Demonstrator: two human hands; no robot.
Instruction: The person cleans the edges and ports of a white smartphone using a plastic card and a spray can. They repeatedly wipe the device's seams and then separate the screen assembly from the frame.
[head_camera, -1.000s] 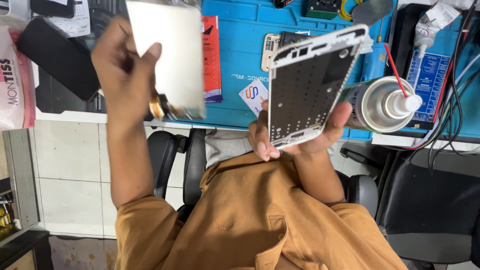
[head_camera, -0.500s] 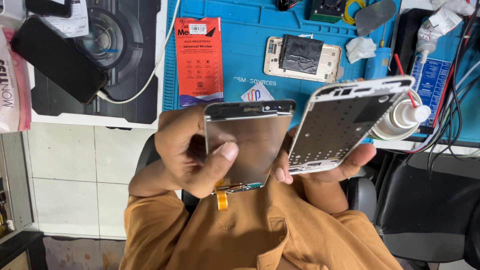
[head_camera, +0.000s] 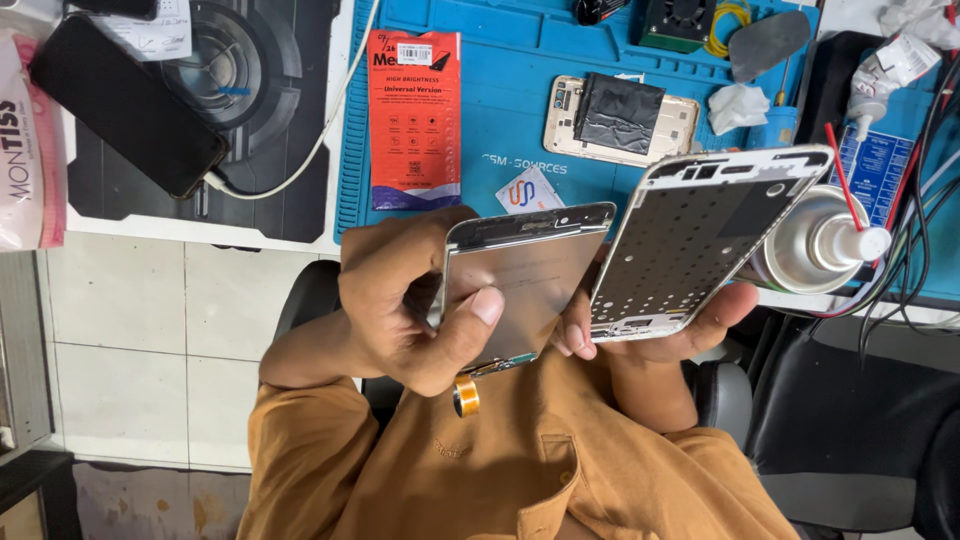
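Your left hand (head_camera: 400, 300) curls tightly around the screen panel (head_camera: 520, 280), thumb pressed flat on its back, just off the worktop's (head_camera: 500, 130) near edge. Your right hand (head_camera: 650, 335) cradles the white phone frame (head_camera: 700, 245) beside it, fingers wrapped under its lower end.

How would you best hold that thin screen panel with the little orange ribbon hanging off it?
By its long side edges, coming in from the left, as the left hand does, with the thumb pressed on the flat face. The screen panel is thin, flat and held nearly upright, so its edges are open. Probably avoid the lower end, where the orange ribbon hangs loose.
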